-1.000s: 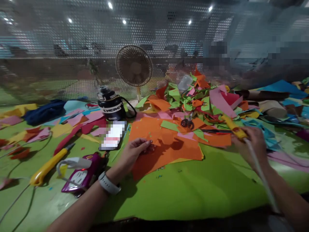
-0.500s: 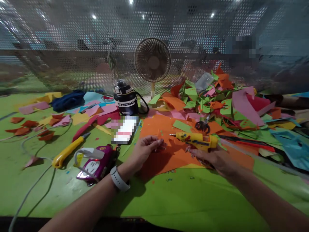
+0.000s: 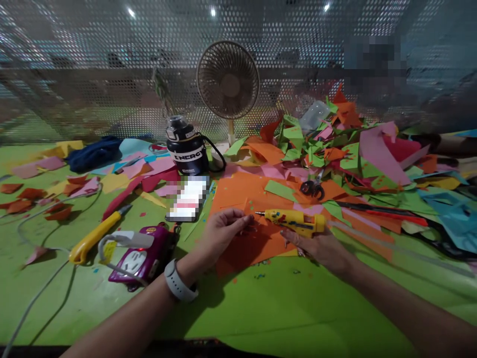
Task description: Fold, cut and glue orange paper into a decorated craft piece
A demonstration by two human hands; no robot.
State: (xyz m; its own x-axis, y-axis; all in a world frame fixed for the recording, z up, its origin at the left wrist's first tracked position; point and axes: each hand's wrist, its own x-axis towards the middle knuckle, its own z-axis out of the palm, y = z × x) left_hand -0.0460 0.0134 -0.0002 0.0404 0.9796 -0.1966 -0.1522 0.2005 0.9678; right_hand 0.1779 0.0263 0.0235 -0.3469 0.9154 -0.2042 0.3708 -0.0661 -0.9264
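My right hand (image 3: 323, 249) is wrapped round a yellow hot glue gun (image 3: 292, 220), held almost level with its metal nozzle facing left. Close to that nozzle, my left hand (image 3: 228, 229) has thumb and fingertips pinched together. Whatever sits in the pinch is too small to make out. Both hands are over orange paper sheets (image 3: 238, 261) on the green table (image 3: 283, 303). Behind the glue gun lie black-handled scissors (image 3: 312, 190) and a green paper strip (image 3: 280, 190).
A purple power block (image 3: 143, 258), a yellow cutter (image 3: 99, 236) and a phone (image 3: 188, 199) lie to the left. Further back stand a dark bottle (image 3: 187, 149) and a fan (image 3: 228, 79). A heap of coloured paper scraps (image 3: 316, 136) fills the back right. Cables cross the left side.
The glue gun in my right hand has come left, its nozzle now nearer my left fingertips. My left hand keeps its pinch. The whole view has shifted slightly.
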